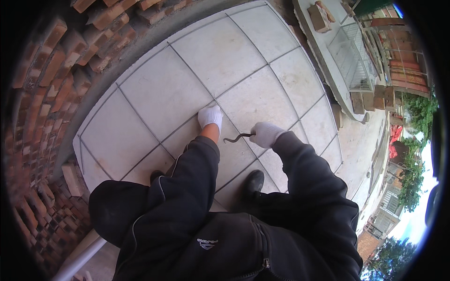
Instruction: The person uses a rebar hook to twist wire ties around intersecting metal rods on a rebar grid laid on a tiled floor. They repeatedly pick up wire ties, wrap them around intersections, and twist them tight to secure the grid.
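Apparently preparing a tie, the white-gloved left hand [210, 116] curls closed, contents hidden, beside a crossing of the grey metal-bar grid [215, 99], while the white-gloved right hand [266, 134] grips the dark curved metal hook [238, 137], which next needs bringing there.

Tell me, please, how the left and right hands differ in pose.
The left hand is at a crossing in the rod grid, its grip unclear; the right hand is closed around a dark hooked tool. The left hand points up the picture, the right hand leftward. Both are white-gloved.
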Demonstrator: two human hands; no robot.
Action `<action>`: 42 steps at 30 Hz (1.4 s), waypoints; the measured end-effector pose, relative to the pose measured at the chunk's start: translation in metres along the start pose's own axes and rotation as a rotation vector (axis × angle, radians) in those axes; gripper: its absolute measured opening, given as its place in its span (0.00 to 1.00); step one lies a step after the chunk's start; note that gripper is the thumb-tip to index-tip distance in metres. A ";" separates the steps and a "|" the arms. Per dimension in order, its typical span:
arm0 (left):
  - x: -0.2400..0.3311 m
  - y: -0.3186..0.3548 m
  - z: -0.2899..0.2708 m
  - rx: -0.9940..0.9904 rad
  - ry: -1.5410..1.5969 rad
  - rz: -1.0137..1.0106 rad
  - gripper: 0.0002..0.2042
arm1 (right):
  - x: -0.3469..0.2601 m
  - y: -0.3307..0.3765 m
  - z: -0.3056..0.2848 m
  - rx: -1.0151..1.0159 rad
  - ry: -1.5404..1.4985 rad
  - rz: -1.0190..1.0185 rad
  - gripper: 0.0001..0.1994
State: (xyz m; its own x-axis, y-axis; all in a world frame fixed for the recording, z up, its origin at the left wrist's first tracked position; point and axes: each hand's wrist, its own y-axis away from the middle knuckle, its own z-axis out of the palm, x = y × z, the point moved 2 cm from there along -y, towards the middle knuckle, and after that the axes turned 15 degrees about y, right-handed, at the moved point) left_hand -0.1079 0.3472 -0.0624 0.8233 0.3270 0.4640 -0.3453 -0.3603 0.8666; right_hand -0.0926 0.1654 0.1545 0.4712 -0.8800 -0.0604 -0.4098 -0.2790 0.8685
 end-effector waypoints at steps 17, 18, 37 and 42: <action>0.003 0.011 -0.012 -0.003 0.106 0.068 0.18 | -0.028 -0.089 -0.072 0.358 -0.076 0.212 0.21; 0.006 0.013 -0.011 -0.007 0.093 0.063 0.18 | -0.025 -0.088 -0.072 0.353 -0.074 0.223 0.21; -0.012 -0.018 -0.001 -0.033 0.137 0.093 0.16 | -0.021 -0.056 -0.075 0.259 -0.221 0.237 0.22; -0.016 -0.008 0.006 -0.078 0.209 0.178 0.17 | -0.012 -0.040 -0.050 0.264 -0.349 0.251 0.20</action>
State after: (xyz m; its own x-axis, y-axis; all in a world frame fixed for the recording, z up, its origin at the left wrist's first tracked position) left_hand -0.1160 0.3393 -0.0779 0.6386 0.4407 0.6309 -0.5161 -0.3629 0.7758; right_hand -0.0426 0.2064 0.1456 0.0623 -0.9959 -0.0659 -0.6821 -0.0907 0.7256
